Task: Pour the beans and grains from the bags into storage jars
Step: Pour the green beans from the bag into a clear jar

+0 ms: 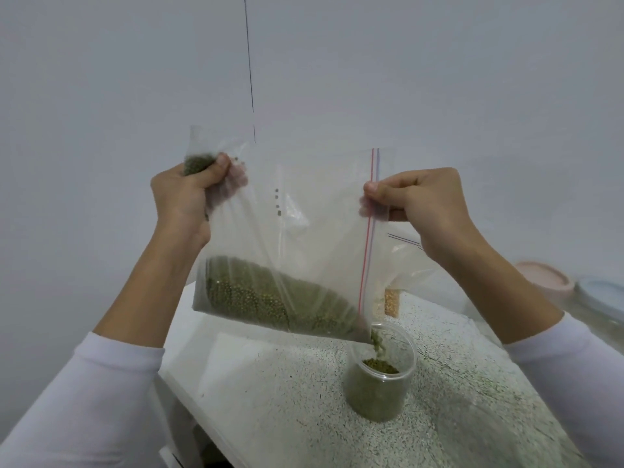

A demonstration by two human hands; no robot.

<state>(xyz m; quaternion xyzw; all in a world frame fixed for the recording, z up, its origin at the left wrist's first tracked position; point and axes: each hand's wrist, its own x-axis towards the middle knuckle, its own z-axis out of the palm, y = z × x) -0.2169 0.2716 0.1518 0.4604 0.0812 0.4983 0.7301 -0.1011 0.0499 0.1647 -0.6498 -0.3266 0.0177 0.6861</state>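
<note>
A clear zip bag (pixel 304 211) of green beans hangs tilted above the counter, its red and blue zip strip on the right. My left hand (pixel 189 194) grips the bag's bunched bottom corner, raised high. My right hand (pixel 422 204) pinches the zip edge. The beans (pixel 270 295) lie heaped in the bag's lower side and stream from its bottom right corner into an open clear plastic jar (pixel 380 373). The jar stands upright on the counter and is more than half full of green beans.
The speckled counter (pixel 304 417) has a white front edge at the left. Behind the bag stands a container of yellowish grains (pixel 391 302). At the far right lie a pink lid (pixel 543 275) and a bluish lid on a clear jar (pixel 601 292). A plain wall is behind.
</note>
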